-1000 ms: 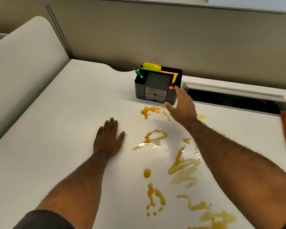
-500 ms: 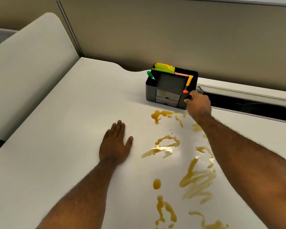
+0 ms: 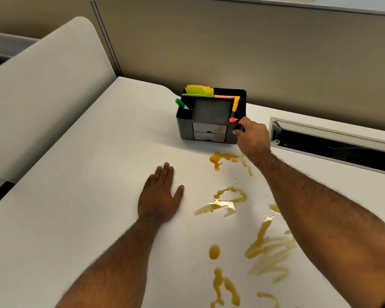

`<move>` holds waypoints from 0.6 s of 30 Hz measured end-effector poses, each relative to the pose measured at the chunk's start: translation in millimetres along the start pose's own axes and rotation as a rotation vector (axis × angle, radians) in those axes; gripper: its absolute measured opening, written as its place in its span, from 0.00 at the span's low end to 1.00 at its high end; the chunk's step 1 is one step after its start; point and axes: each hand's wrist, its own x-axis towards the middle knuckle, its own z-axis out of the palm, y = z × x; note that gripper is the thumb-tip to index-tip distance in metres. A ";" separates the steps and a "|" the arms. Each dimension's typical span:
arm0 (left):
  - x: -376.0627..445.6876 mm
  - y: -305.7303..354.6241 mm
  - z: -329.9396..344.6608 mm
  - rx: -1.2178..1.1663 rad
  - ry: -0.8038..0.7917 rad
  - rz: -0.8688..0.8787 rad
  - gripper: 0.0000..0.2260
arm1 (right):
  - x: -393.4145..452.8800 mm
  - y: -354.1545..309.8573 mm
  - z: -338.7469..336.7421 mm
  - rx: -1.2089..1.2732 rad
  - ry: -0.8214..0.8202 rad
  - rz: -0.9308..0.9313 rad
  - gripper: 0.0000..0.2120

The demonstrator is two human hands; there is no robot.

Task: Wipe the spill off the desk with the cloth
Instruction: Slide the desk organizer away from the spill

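An amber liquid spill streaks the white desk from near the black desk organizer down to the bottom edge of the view. My right hand grips the organizer's front right corner, fingers curled around it. My left hand lies flat, palm down, on the desk to the left of the spill, holding nothing. No cloth is in view now.
The organizer holds a green marker, yellow notes and an orange pen. An open cable tray is recessed into the desk at right. Beige partition panels rise behind; a white curved divider stands left.
My right hand reached forward over the spill and closed on the organizer's right corner. The view shifted left, so the orange cloth at the right edge dropped out of sight.
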 end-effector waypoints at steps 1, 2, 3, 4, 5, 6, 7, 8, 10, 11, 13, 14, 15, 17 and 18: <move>0.0 -0.3 -0.4 -0.001 0.001 0.000 0.31 | 0.2 -6.9 4.4 0.018 -0.003 -0.018 0.12; -0.4 0.5 -0.6 -0.001 -0.001 0.002 0.31 | 0.2 -12.8 7.9 0.037 -0.002 -0.036 0.12; -0.5 0.8 -0.8 0.000 -0.002 0.005 0.31 | 1.0 -19.3 11.5 0.059 -0.002 -0.055 0.12; -0.5 0.7 -0.8 -0.001 -0.003 0.007 0.31 | 2.2 -25.9 15.1 0.077 -0.004 -0.077 0.12; -0.4 1.3 -0.7 -0.005 -0.002 0.007 0.31 | 3.5 -32.0 17.9 0.088 -0.008 -0.099 0.12; -0.2 1.1 -0.9 -0.011 0.001 0.004 0.31 | 5.7 -38.5 21.5 0.093 -0.015 -0.124 0.11; 0.1 1.0 -0.9 -0.016 0.007 0.000 0.31 | 7.8 -45.0 24.8 0.091 -0.023 -0.147 0.11; -0.3 2.2 -1.1 -0.017 0.012 0.000 0.31 | 9.2 -49.9 27.7 0.085 -0.033 -0.166 0.11; -0.6 3.1 -1.6 -0.013 0.015 -0.003 0.31 | 12.6 -60.7 36.0 0.084 -0.054 -0.198 0.10; -1.0 3.3 -1.6 -0.011 0.014 -0.003 0.31 | 13.4 -65.9 40.6 0.088 -0.067 -0.208 0.10; -1.1 3.4 -1.8 -0.009 0.016 -0.002 0.31 | 13.5 -75.5 50.0 0.097 -0.088 -0.228 0.10; -0.5 2.7 -1.4 -0.010 0.016 -0.005 0.31 | 13.9 -80.0 55.4 0.104 -0.100 -0.240 0.10; 0.1 2.8 -1.7 -0.013 0.015 -0.008 0.31 | 14.2 -83.7 59.8 0.107 -0.112 -0.252 0.10; 0.2 3.2 -1.8 -0.019 0.020 -0.012 0.31 | 14.2 -90.4 68.2 0.104 -0.137 -0.267 0.10; -0.1 3.0 -1.9 -0.020 0.017 -0.015 0.31 | 14.3 -93.6 73.0 0.103 -0.148 -0.276 0.09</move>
